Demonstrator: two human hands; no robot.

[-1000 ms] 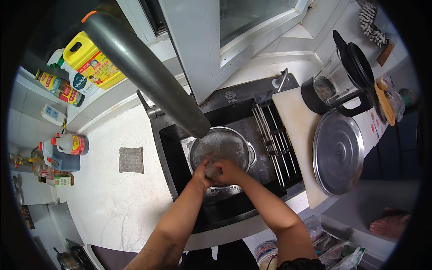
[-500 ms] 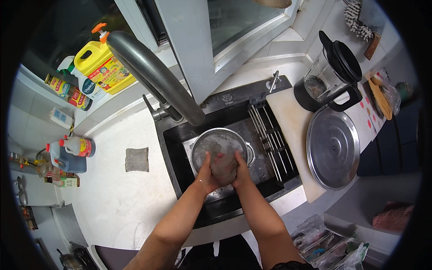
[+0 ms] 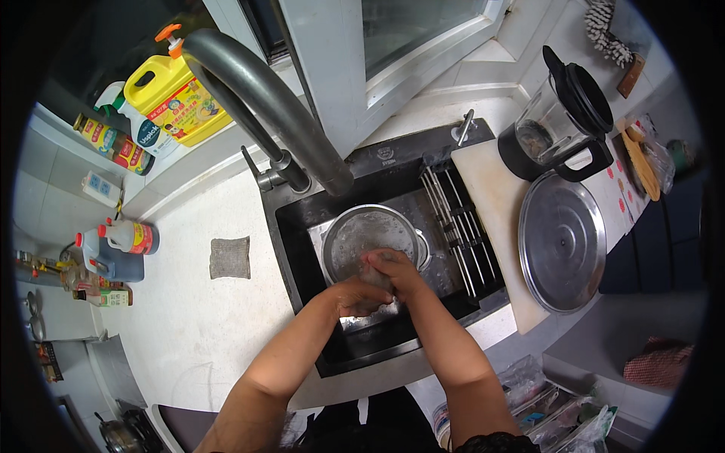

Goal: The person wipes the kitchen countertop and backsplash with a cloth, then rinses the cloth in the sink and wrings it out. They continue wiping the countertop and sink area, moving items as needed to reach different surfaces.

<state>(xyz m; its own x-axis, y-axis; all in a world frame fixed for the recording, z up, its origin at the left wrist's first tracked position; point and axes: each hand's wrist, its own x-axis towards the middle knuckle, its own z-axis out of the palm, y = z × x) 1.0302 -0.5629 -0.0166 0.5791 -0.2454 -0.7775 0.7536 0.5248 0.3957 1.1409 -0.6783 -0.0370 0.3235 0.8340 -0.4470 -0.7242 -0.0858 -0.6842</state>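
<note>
Closer together than 0.5 seconds ago, the person's bare left hand (image 3: 359, 294) and bare right hand (image 3: 399, 272) now wrap around a bunched, greyish, wet-looking wad (image 3: 379, 281), partly hidden, above the near side of a round silver metal pot (image 3: 330, 240) in a black rectangular sink (image 3: 355, 350). Behind, a yellow plastic jug (image 3: 175, 97) wears a red-and-yellow printed label; beside it, a white plastic bottle (image 3: 142, 124) has a dark label with pale lettering.

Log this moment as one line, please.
left hand: gripping greyish wad | right hand: gripping same wad | place: near edge of metal pot, black sink | countertop: grey square cloth
</note>
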